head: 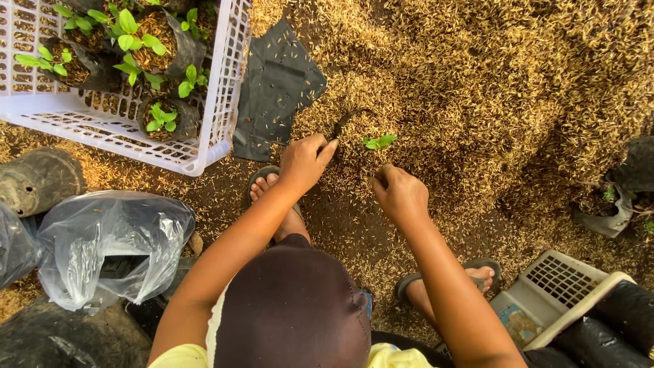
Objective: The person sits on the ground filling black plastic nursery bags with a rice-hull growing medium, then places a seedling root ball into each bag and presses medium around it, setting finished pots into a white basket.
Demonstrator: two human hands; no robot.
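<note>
I look straight down over my own head and arms as I crouch on the ground. My left hand [304, 162] pinches the rim of a small black nursery bag [344, 123] that sits nearly buried in a heap of golden rice husks [477, 88]; thumb and fingers are closed on the plastic edge. My right hand [400, 194] is curled into a loose fist just beside the bag, knuckles up, and I cannot tell whether it holds husks. A tiny green seedling [379, 142] stands in the husks at the bag's mouth, just beyond both hands.

To do this well, I judge the rim should be held open and steady while husk is pressed in gently around the stem, keeping the seedling upright and its leaves unburied.

There is no table; I work on bare earth strewn with husks. To my upper left a white plastic crate [221, 82] holds several filled bags with leafy seedlings. A flat, empty black bag [276, 88] lies beside the crate. A crumpled clear plastic bag [109, 238] lies at lower left. My sandalled feet flank the work spot.
</note>
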